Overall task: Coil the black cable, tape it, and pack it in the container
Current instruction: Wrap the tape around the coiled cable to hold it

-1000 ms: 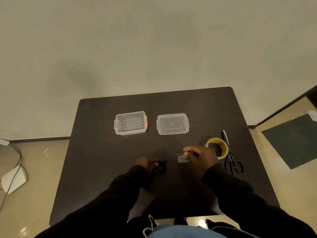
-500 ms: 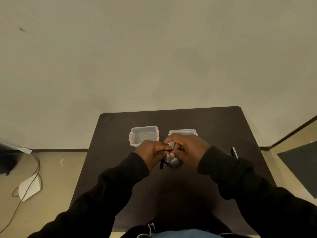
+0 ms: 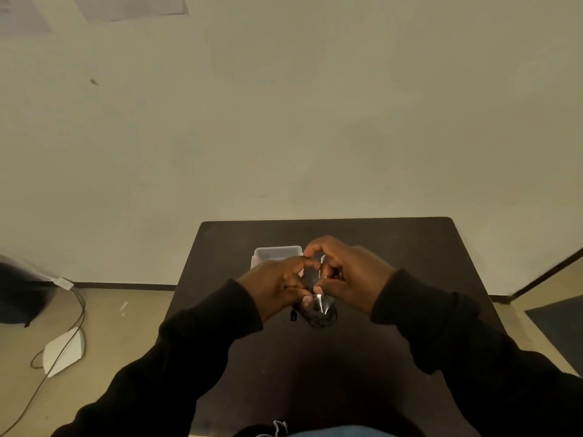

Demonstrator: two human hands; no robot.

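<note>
Cable (image 3: 315, 315) is coiled; both the left hand (image 3: 277, 283) and right hand (image 3: 350, 274) pinch it, pressing clear tape (image 3: 319, 302) on. Packing into the container (image 3: 276, 252) remains

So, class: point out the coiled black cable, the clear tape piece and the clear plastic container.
coiled black cable (image 3: 317, 317), head view, lower loop below hands.
clear tape piece (image 3: 320, 302), head view, shiny middle.
clear plastic container (image 3: 277, 251), head view, far rim.

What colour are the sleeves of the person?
Black sleeves, seen in the head view, the only one.
</note>
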